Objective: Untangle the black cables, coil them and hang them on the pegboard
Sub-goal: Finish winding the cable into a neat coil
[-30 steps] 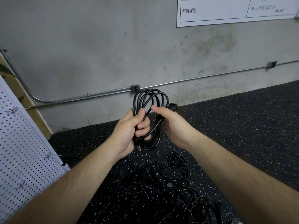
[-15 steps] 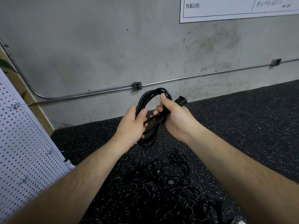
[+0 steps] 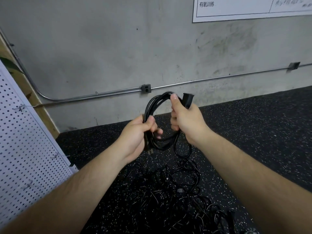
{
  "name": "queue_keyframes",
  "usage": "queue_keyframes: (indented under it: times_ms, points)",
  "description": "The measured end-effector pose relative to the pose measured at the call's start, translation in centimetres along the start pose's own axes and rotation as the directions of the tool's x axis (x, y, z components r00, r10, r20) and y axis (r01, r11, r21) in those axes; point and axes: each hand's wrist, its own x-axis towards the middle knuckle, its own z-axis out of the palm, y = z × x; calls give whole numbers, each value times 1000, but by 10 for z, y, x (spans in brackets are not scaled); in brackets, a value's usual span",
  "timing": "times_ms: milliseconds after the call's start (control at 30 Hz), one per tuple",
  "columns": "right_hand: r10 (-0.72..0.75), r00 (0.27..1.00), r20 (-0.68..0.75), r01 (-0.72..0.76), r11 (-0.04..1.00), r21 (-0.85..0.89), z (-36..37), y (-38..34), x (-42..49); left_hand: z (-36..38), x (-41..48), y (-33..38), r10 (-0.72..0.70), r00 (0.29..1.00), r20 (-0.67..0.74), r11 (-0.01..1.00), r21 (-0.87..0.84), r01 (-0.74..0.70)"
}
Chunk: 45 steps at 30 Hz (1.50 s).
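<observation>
Two hands, mid-frame: left hand [image 3: 136,132] clenching coil [image 3: 152,105], right hand [image 3: 185,120] gripping plug [image 3: 187,100]. Risks: slack grip, sprung loops; snag on tangle [image 3: 168,191], lower centre.

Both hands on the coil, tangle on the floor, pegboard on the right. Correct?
No. Head view shows the pegboard on the left, not the right. Left hand and right hand do hold the coil, and the tangle lies on the floor.
</observation>
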Motion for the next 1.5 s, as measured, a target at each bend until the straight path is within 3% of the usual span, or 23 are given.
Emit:
queue_keyframes:
  times_ms: [133, 300, 400, 600, 700, 967, 1000, 1067, 1133, 1167, 1367, 1433, 1500]
  points:
    - [90, 990, -107, -84, 995, 60, 14, 2, -7, -1, -7, 1, -48, 997, 57, 995, -86, 52]
    - [183, 964, -195, -189, 982, -13, 35, 6, -4, -2, -12, -1, 150, 983, -108, 931, 349, -104]
    - [167, 971, -174, -185, 978, -95, 49, 13, -6, -9, -11, 5, 225, 946, -232, 927, 349, -135]
    - [212, 969, -129, -227, 967, -113, 74, 24, -15, -25, -12, -1, 315, 927, -202, 730, 676, -101]
    - [197, 976, -88, -210, 963, -167, 84, 36, -11, -34, -8, -4, 375, 900, -224, 690, 715, -109]
    - [148, 989, 10, -137, 940, -313, 101, 58, -8, -55, -2, -9, 297, 945, -138, 589, 805, -67]
    - [148, 988, 39, -128, 940, -317, 101, 56, -5, -56, -2, -7, 312, 939, -147, 600, 796, -75]
    - [128, 990, 51, -106, 944, -311, 102, 48, 1, -59, 1, 1, 295, 937, -187, 729, 679, -94]
    - [87, 996, 30, -78, 974, -212, 104, 43, 7, -63, 4, 10, 234, 955, -184, 862, 493, -116]
    - [72, 997, 22, -68, 987, -145, 106, 44, 10, -68, 6, 13, 216, 962, -168, 883, 454, -119]
    - [200, 974, -109, -191, 977, 90, 134, 69, 25, -104, 0, -5, 67, 980, -187, 795, 604, 61]
    - [204, 975, -84, -202, 979, 32, 142, 80, 29, -114, -2, -16, 73, 973, -221, 732, 674, 98]
    - [183, 983, -27, -184, 979, -82, 151, 92, 31, -125, -2, -25, 76, 958, -275, 736, 664, 132]
